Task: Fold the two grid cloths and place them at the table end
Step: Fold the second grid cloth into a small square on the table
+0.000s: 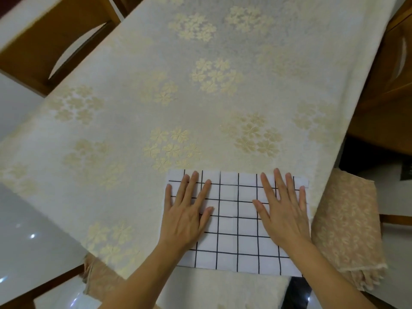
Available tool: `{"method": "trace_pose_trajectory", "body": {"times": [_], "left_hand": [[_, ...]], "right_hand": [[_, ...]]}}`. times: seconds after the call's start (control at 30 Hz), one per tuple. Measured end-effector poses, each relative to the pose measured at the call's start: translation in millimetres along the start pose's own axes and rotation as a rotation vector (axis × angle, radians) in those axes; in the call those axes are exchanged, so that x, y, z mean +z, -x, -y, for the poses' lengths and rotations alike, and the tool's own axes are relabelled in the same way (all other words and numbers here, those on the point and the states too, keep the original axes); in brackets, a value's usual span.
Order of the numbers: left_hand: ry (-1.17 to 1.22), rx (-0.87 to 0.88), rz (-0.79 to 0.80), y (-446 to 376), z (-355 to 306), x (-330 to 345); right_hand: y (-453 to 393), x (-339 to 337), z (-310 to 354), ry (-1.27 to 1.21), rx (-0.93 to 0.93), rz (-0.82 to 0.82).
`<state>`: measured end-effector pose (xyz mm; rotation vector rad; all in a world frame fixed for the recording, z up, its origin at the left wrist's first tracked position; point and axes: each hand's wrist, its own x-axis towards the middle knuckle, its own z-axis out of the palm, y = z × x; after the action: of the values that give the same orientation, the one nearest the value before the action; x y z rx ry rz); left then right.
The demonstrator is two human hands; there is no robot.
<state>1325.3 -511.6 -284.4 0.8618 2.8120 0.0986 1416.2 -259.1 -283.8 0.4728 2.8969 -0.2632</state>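
Note:
A white cloth with a black grid [236,210] lies flat as a folded rectangle at the near edge of the table. My left hand [189,210] presses flat on its left part with fingers spread. My right hand [283,210] presses flat on its right part, fingers straight and pointing away from me. Along the far edge a second layer shows slightly offset at the right corner. Only this one grid cloth is visible.
The table wears a cream cloth with gold flower clusters [214,76]. Wooden chairs stand at the far left [51,47] and right [390,74]. A beige lace-covered chair seat [347,221] sits at the near right. Glossy floor lies to the left.

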Motion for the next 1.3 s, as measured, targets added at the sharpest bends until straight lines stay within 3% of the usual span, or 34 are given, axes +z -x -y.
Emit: {"method": "trace_pose_trajectory", "body": {"times": [0.67, 0.87, 1.13, 1.3], "left_hand": [[0.009, 0.045, 0.03, 18, -4, -6], [0.006, 0.191, 0.046, 69, -37, 0], [-0.017, 0.133, 0.079, 78, -35, 6], [0.013, -0.037, 0.057, 89, -5, 9]], "right_hand": [[11, -5, 1, -0.019, 0.036, -0.021], [78, 4, 53, -0.026, -0.184, 0.033], [87, 18, 47, 0.021, -0.135, 0.036], [92, 21, 8, 0.01, 0.031, 0.028]]}}
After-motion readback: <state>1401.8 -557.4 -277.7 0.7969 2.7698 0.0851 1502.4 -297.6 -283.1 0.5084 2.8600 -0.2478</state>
